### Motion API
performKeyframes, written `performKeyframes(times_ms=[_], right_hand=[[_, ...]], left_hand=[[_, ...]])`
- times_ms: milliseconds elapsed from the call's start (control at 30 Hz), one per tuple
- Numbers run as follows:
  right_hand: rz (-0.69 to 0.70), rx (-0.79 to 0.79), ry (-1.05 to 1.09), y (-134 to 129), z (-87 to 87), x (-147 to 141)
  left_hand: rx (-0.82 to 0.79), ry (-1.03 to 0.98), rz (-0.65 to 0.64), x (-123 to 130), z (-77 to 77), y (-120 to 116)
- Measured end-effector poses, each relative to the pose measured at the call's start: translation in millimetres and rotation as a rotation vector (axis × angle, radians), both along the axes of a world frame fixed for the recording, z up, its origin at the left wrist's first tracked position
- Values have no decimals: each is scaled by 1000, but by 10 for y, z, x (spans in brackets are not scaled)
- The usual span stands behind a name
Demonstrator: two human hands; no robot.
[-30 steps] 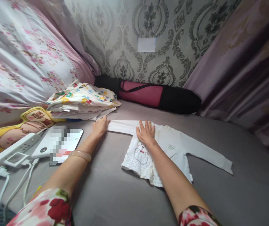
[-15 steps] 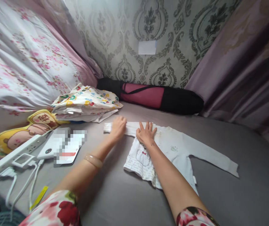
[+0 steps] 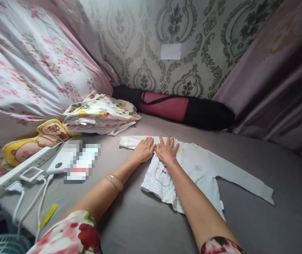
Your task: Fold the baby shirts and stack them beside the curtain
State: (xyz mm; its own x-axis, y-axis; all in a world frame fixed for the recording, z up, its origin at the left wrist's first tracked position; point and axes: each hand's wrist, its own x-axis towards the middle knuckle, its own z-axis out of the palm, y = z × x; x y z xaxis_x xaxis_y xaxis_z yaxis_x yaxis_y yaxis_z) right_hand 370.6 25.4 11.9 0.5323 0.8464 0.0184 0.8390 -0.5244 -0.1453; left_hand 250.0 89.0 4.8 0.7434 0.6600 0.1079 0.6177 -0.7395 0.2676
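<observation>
A small white long-sleeved shirt (image 3: 204, 165) lies spread on the grey sheet, with a drawn figure and red bow on its lower left part. Its left sleeve points left and its right sleeve slants down to the right. My left hand (image 3: 145, 149) lies flat on the left sleeve near the shoulder, fingers stretched out. Close beside it, my right hand (image 3: 167, 150) presses on the shirt's upper left part with fingers spread. The cloth under both palms is hidden.
Folded clothes (image 3: 100, 113) are piled at the back left. A black and pink long bag (image 3: 167, 107) lies along the wall. At left are a yellow cushion (image 3: 26, 150), a power strip (image 3: 21, 169), cables and a pixelated phone (image 3: 83, 164).
My left hand has moved right along the sleeve, beside my right hand, and its fingers have opened out flat. My right hand stays on the shirt. The view has shifted slightly.
</observation>
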Motion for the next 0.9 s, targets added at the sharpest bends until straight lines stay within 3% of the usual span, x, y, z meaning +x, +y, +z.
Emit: performKeyframes(times_ms=[200, 500, 700, 900], right_hand=[[-7, 10, 15, 25, -17, 3], [2, 0, 27, 35, -16, 16], [8, 13, 38, 39, -26, 4], [49, 108, 163, -12, 26, 10]], left_hand=[[12, 87, 85, -347, 23, 182], [55, 173, 130, -641, 146, 416], [49, 54, 91, -816, 44, 574], [227, -171, 86, -853, 36, 491]])
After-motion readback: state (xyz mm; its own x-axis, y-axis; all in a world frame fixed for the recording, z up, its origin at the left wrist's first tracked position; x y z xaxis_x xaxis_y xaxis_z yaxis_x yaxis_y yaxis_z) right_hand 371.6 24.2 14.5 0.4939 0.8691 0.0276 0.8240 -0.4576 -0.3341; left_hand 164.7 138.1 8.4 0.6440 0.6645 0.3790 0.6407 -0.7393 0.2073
